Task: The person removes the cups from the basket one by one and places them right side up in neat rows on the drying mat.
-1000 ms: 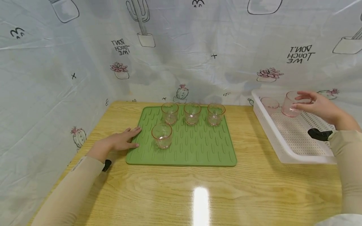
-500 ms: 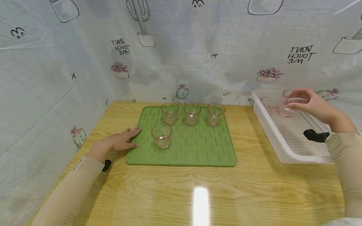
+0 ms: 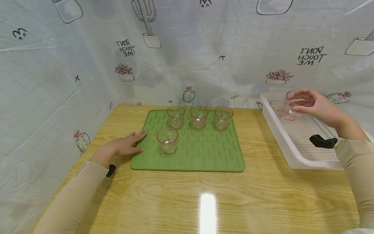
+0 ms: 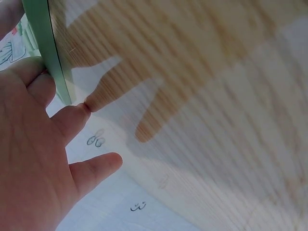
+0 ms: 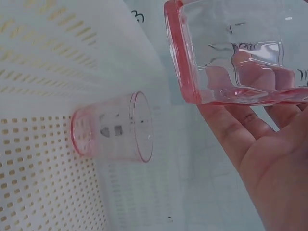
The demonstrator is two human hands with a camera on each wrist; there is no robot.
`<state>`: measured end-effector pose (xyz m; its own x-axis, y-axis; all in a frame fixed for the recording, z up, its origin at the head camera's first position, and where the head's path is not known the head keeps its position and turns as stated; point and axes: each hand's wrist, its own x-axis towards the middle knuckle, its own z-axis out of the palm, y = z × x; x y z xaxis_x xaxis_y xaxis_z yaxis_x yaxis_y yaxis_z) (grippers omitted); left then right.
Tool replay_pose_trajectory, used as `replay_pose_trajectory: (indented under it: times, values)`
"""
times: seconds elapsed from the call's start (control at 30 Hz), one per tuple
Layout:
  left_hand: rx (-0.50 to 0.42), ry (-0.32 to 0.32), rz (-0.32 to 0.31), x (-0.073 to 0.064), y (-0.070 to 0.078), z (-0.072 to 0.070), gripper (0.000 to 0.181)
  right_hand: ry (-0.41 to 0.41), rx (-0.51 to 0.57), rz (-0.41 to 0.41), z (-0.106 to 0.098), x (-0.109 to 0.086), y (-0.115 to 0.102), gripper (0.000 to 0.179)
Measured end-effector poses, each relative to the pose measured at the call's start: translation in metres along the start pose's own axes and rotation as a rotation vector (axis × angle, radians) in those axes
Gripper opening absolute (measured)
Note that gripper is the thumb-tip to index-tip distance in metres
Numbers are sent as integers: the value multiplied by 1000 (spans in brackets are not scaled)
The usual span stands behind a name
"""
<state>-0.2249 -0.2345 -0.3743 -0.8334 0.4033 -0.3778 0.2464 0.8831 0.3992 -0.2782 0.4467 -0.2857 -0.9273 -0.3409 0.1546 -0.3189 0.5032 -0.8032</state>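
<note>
My right hand point(image 3: 317, 109) grips a clear pink-tinted glass point(image 3: 288, 109) over the far left part of the white perforated basket point(image 3: 280, 136). In the right wrist view the held glass point(image 5: 240, 57) is close, its thick pink base toward the left. Behind it another glass point(image 5: 110, 127) stands in the basket near its wall. On the left edge of the green ribbed mat point(image 3: 204, 159), my left hand point(image 3: 122, 146) rests with fingers spread. The left wrist view shows that hand point(image 4: 38, 144) at the mat's edge, holding nothing. One glass point(image 3: 168, 141) stands on the mat nearest this hand.
Three glasses, the left one point(image 3: 176, 117), the middle one point(image 3: 199, 117) and the right one point(image 3: 223, 118), form a row along the mat's back. Wooden table point(image 3: 163, 198) lies between mat and basket and in front. A patterned curtain point(image 3: 181, 65) hangs right behind.
My right hand has moved left within the basket area with the glass, which now overlaps the other glass there in the head view. The left hand and the glasses on the mat stay put.
</note>
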Motion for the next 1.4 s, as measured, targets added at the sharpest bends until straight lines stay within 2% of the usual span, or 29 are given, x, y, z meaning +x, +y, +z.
replay_pose_trajectory:
  times: [0.33,0.57,0.8,1.03,1.13,1.4]
  values:
    - [-9,-9,-1,-2,3,-1,85,-16,47,-62,19,6,-16,49]
    - [-9,-8,-7,-1,3,-1,85,-44,58,-75,36,10,-29,51]
    - [-7,-1,1,0,0,-1,87,-110,130,-162,54,13,-42,53]
    - [-8,5,4,-2,4,-2,85,-117,91,-127,69,14,-54,53]
    - [-8,6,9,-2,5,-2,85,-126,105,-128,76,15,-58,53]
    - [-5,3,15,-1,4,-3,84,-215,213,-245,101,22,-62,55]
